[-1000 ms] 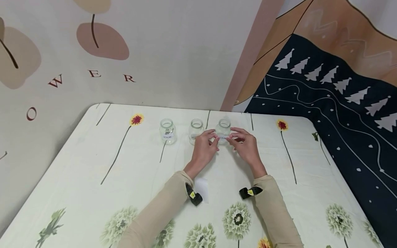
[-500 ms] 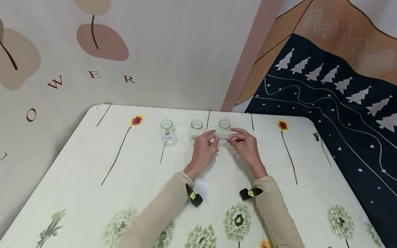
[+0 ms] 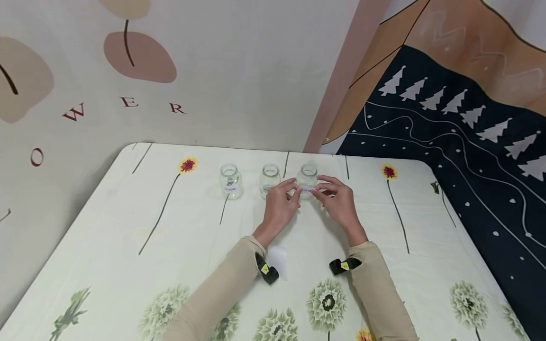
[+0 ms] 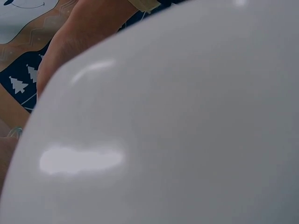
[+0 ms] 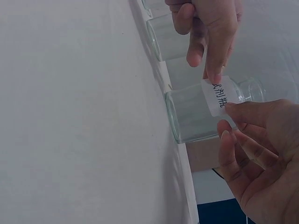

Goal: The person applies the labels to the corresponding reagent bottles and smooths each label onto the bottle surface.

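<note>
While both hands meet at mid-frame in the head view, here's how it all sits:

left hand (image 3: pixel 279 203): fingers curled, tips pinching one end of the label (image 5: pixel 218 97) against the right jar (image 3: pixel 307 179); its wrist view is mostly a pale blur, so nothing to add from there
right hand (image 3: pixel 337 201): fingers bent, thumb and fingertip pinching the other end of the label; clearest in the lower right of its wrist view
label: small white strip with dark print, lying across the front of the right jar, between the two hands; whether it's fully stuck down, can't tell
jars: three clear glass ones in a row just above frame centre; left jar (image 3: pixel 231 181) stands apart, upright; middle jar (image 3: pixel 270 179) partly behind the left hand
table (image 3: pixel 128 246): white cloth with flower print
paper (image 3: pixel 279 259): small white bit by the left wrist, lower centre
</note>
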Tool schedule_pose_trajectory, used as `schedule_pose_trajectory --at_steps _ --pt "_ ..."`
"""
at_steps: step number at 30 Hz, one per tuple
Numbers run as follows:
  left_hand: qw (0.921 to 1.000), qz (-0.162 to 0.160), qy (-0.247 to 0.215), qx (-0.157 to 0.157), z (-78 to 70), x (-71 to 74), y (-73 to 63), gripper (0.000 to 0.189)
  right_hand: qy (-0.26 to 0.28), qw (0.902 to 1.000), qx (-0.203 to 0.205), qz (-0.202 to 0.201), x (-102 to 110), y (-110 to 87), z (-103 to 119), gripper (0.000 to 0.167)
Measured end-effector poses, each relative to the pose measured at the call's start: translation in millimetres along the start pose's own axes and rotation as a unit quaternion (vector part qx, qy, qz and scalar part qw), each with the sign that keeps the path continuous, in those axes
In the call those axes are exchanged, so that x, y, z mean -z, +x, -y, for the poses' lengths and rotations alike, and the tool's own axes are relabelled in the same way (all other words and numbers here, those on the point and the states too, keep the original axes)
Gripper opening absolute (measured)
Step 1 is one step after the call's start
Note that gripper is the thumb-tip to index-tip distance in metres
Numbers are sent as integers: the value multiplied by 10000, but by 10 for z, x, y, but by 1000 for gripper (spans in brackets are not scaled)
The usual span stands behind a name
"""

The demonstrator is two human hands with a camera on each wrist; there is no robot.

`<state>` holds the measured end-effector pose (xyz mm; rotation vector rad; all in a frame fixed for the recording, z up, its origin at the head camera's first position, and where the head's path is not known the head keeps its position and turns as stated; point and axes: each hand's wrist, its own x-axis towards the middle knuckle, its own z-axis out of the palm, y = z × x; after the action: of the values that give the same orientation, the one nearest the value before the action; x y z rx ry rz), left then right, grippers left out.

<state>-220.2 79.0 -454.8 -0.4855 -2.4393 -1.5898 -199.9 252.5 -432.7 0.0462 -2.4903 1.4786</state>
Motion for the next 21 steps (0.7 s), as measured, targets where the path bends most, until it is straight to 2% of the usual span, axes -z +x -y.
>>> schedule_pose_trajectory --at_steps 21 --pt "9999 -57 -127 15 -17 -4 -6 11 -81 9999 -84 -32 0 4 -1 15"
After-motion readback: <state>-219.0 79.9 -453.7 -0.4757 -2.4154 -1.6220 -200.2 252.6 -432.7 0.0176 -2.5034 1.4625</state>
